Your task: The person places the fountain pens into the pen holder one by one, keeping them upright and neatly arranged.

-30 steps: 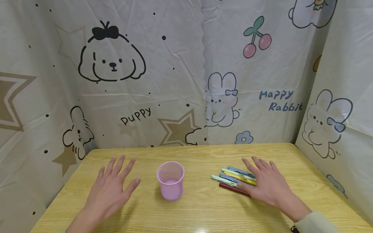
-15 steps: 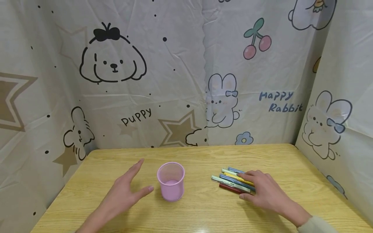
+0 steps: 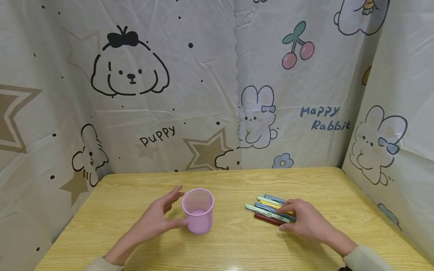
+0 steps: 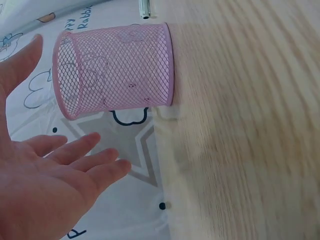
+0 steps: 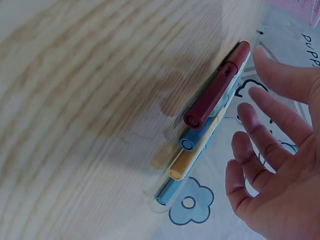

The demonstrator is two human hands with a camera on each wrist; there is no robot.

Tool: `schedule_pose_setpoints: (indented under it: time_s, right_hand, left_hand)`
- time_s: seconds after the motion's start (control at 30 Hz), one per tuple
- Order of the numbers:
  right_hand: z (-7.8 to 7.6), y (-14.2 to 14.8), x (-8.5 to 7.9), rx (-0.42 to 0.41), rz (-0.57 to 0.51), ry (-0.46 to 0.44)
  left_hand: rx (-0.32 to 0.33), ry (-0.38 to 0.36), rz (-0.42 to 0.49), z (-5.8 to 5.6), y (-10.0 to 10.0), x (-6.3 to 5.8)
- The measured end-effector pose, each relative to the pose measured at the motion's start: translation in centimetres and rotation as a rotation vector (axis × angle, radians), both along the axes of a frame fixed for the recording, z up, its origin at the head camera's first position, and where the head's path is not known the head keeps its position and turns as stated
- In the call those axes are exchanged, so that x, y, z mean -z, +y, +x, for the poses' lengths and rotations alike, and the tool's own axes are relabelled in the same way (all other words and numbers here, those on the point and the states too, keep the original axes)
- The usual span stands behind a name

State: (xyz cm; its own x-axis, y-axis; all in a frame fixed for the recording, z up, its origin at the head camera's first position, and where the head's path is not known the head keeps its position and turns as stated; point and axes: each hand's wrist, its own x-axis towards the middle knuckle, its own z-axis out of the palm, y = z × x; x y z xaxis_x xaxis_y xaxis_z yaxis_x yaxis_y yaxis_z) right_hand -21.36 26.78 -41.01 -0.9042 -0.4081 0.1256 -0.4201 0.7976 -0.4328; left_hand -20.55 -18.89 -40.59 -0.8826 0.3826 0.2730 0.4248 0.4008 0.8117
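A pink mesh pen cup [image 3: 200,224] stands upright on the table. My left hand [image 3: 152,220] is at its left side, fingers loosely bent and thumb spread towards the wall. The left wrist view shows a gap between that hand [image 4: 55,180] and the cup [image 4: 117,70]. Several pens lie side by side on the right, among them a dark red pen [image 3: 267,219], a light green pen [image 3: 264,210] and a yellow pen [image 3: 269,204]. My right hand [image 3: 306,220] hovers over their right ends, thumb apart from bent fingers, holding nothing in the right wrist view.
The wooden table [image 3: 227,248] has its back edge against a printed cloth [image 3: 203,94]. More cloth hangs at the left and right sides. Bare tabletop lies between the cup and the pens.
My left hand has moved right, from lying spread over the table to beside the cup, turning thumb-side up. The right hand's spread fingers have bent down over the pens. Cup and pens have stayed put.
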Motion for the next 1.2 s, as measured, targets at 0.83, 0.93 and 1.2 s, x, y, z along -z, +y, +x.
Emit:
schedule_pose_setpoints:
  time_s: [0.83,0.93,1.2]
  right_hand:
    - [-1.6,0.2,1.2,-0.063,-0.061,-0.091]
    - [-1.7,0.1,1.3,-0.072,-0.064,-0.091]
    - [-1.6,0.0,1.4,-0.082,-0.072,-0.100]
  left_hand:
    - [0.201,-0.231,0.232,-2.9,0.9,1.3]
    - [0.197,-0.252,0.251,-3.0,0.9,1.5]
    - [0.207,-0.293,0.279,-3.1,0.8,1.8]
